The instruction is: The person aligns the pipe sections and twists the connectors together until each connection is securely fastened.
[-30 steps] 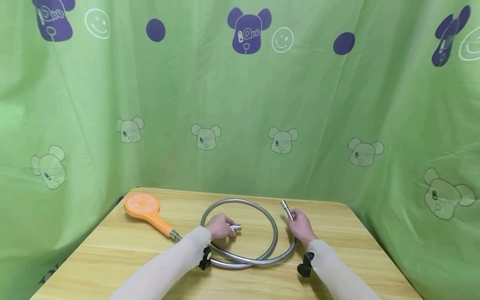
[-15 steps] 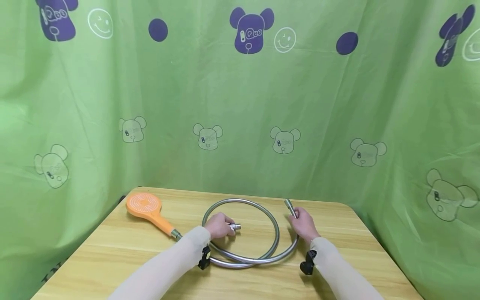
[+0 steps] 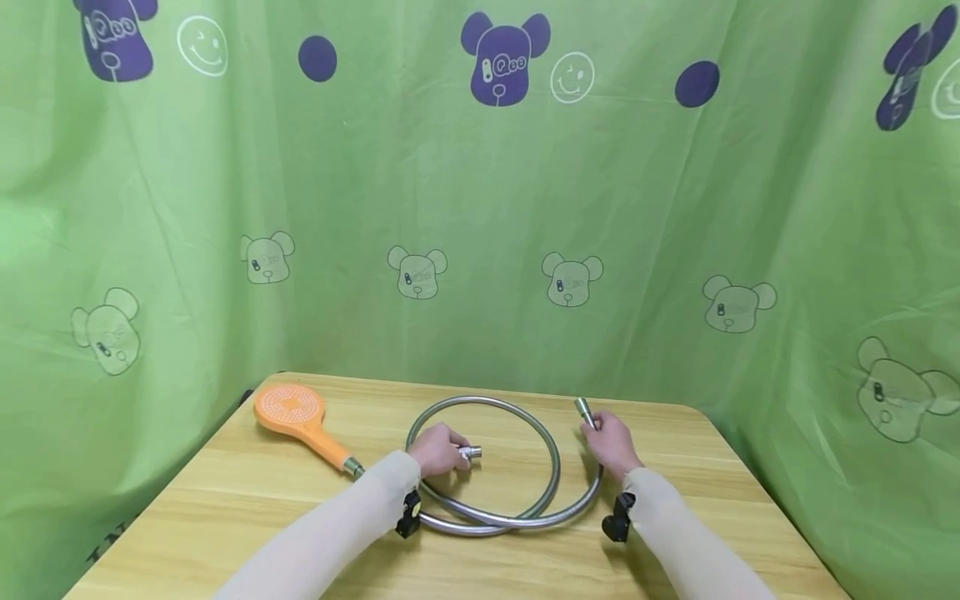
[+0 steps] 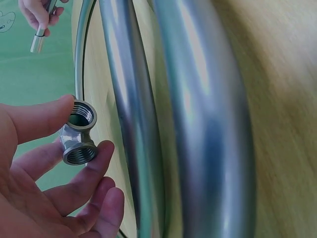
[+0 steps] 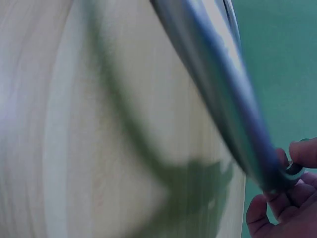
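Observation:
Thumb and fingers of my left hand [image 3: 437,450] pinch a small silvery pipe fitting [image 3: 471,452] over the hose loop. The left wrist view shows two internally threaded openings on this fitting [image 4: 78,136]. On the right, my right hand [image 3: 613,444] grips the metal shower hose [image 3: 553,467] just below its end connector [image 3: 582,407], which points up and away. In the right wrist view the hose [image 5: 223,84] rises from the table into the fingers. An orange shower head [image 3: 291,408] lies face up at the left, joined to the hose's other end.
The hose lies in a wide loop across the middle of the wooden table [image 3: 247,508], passing under the left forearm. A green patterned curtain [image 3: 480,183] surrounds the table at the back and sides. Black wrist cameras [image 3: 408,514] are strapped to both sleeves.
My right hand has moved slightly to the right, taking the hose end along, and the connector stands a little steeper. The left hand stays nearly still with the pipe fitting.

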{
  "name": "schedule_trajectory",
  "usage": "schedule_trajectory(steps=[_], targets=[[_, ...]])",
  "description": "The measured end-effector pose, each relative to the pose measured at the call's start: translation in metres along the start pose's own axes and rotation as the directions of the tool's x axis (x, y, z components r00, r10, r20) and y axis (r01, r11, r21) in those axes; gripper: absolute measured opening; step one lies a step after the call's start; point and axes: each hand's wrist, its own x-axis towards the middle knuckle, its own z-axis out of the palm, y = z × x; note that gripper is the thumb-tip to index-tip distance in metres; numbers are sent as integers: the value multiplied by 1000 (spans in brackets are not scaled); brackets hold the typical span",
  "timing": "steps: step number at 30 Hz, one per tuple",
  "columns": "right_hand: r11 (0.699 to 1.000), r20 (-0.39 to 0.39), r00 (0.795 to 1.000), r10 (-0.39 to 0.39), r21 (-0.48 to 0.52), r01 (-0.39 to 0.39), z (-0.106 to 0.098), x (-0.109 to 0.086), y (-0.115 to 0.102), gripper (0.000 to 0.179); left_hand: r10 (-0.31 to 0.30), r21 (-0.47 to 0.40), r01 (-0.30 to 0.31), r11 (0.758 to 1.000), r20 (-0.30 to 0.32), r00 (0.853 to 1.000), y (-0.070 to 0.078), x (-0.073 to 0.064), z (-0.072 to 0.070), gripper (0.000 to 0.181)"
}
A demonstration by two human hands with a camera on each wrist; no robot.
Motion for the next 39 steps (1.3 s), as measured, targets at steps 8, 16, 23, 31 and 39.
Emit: schedule_trajectory(steps=[8,16,23,31,39], targets=[[1000,12,1000,26,3,-26,0,2,-5,35,-5,2,5,1000,2,1000,-4,1,-2,27],[999,-32,999,28,-25,-29,-2,2,-4,30,-15,15,15,1000,-6,1000,-4,-1,-6,27],[998,-56,997,47,-46,-50,-6,1,-6,35,-13,24,13,1000,-15,1000,-5,0,-6,28],[998,-39,999,33,-60,-35,-5,4,-9,33,-14,39,15,999,-25,1000,-4,0,-7,26],[998,-9,1000,-17,-66,16,-1,7,-10,29,-19,49,21,999,-36,999,-6,2,-9,28]])
